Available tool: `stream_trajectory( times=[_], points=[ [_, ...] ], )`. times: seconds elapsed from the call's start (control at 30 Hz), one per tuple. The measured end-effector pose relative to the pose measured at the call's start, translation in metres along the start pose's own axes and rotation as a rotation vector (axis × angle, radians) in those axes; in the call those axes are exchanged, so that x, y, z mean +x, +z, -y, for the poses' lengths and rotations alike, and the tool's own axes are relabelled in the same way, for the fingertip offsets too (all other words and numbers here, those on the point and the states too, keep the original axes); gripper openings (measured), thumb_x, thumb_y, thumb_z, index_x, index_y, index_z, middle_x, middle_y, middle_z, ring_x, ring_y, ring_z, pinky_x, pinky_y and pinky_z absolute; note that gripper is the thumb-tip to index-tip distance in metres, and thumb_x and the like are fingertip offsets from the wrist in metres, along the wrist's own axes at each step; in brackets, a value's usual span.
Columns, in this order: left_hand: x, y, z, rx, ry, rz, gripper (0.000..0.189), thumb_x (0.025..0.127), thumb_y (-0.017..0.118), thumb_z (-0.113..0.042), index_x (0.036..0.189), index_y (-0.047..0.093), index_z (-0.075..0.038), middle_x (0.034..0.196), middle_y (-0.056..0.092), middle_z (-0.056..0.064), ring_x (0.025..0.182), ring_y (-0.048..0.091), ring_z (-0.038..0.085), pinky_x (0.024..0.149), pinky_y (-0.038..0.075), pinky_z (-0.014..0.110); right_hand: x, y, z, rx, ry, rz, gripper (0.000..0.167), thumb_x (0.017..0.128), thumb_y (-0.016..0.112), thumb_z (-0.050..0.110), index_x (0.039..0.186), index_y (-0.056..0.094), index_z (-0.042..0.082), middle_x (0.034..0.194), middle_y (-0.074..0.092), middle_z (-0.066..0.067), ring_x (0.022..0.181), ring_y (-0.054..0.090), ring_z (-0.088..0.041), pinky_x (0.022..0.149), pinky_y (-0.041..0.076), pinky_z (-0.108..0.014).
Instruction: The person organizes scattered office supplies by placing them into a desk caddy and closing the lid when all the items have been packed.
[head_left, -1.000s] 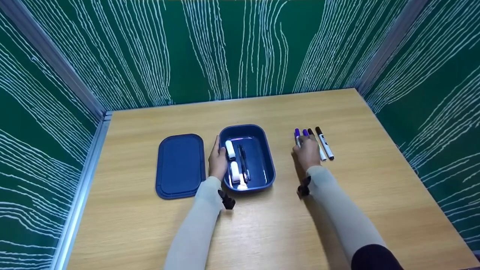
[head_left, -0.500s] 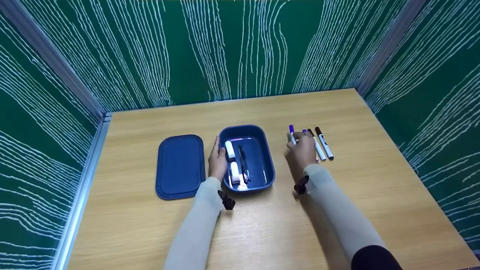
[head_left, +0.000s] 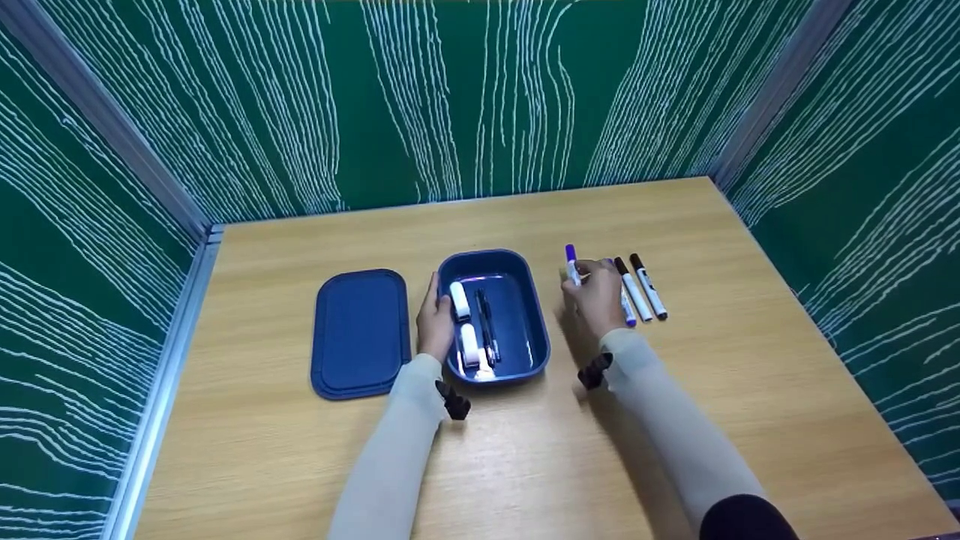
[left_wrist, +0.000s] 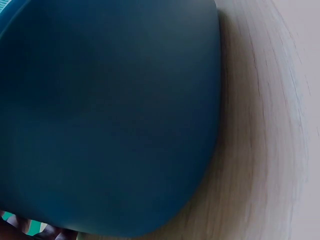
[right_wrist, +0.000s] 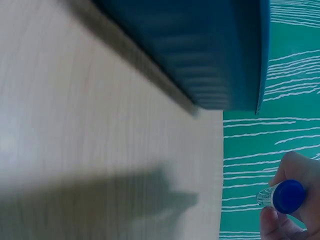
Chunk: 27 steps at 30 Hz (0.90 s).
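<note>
In the head view my left hand [head_left: 435,322] grips the left wall of a blue plastic box [head_left: 519,322], thumb over the rim. Its outer wall [left_wrist: 110,115] fills much of the left wrist view. Two white oblong items [head_left: 460,300] and dark slim pens [head_left: 487,326] lie inside the box. My right hand [head_left: 598,300] pinches a whiteboard marker [head_left: 571,259] with a purple cap, apart from the box's right side. In the right wrist view the marker's blue-looking end [right_wrist: 290,196] shows between thumb and fingers.
Right of that hand lie a purple-ended marker [head_left: 628,307] and two black-capped markers [head_left: 634,291], [head_left: 649,288]. A flat blue lid [head_left: 360,334] lies left of the box on the wooden table [head_left: 510,465]. Green walls with white lines [head_left: 465,97] enclose the table.
My right hand has picked out a purple-capped marker and moved left with it, away from the other markers. The left hand and the box stay in place.
</note>
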<state>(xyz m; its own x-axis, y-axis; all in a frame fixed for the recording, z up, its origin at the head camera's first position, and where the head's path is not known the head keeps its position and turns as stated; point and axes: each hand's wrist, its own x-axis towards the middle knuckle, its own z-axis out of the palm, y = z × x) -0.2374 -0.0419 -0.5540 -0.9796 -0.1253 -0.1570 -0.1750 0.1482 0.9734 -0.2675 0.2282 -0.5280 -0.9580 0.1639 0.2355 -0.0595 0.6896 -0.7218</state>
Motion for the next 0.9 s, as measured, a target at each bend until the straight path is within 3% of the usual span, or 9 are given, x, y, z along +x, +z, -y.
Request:
stream_trajectory(
  times=[0.33,0.9],
  points=[
    [0.000,0.000,0.000,-0.010,0.010,-0.006,0.053,0.108,0.035,-0.021,0.157,0.019,-0.035,0.164,0.020,-0.003,0.150,0.019,0.022,0.122,0.019,0.043,-0.006,0.009,0.011,0.026,-0.074,-0.062,0.035,0.077,0.072,0.003,0.111,0.071,-0.005,0.101,0.067,-0.023,0.085,0.068,-0.034,0.074,0.057,-0.041],
    [-0.001,0.000,-0.001,0.001,-0.004,-0.006,0.053,0.108,0.034,-0.022,0.157,0.019,-0.037,0.164,0.020,-0.004,0.150,0.019,0.022,0.122,0.019,0.042,-0.020,0.020,0.044,0.063,-0.051,0.028,0.033,0.078,0.069,0.007,0.110,0.072,-0.002,0.096,0.065,-0.014,0.082,0.065,-0.024,0.068,0.057,-0.033]
  ],
)
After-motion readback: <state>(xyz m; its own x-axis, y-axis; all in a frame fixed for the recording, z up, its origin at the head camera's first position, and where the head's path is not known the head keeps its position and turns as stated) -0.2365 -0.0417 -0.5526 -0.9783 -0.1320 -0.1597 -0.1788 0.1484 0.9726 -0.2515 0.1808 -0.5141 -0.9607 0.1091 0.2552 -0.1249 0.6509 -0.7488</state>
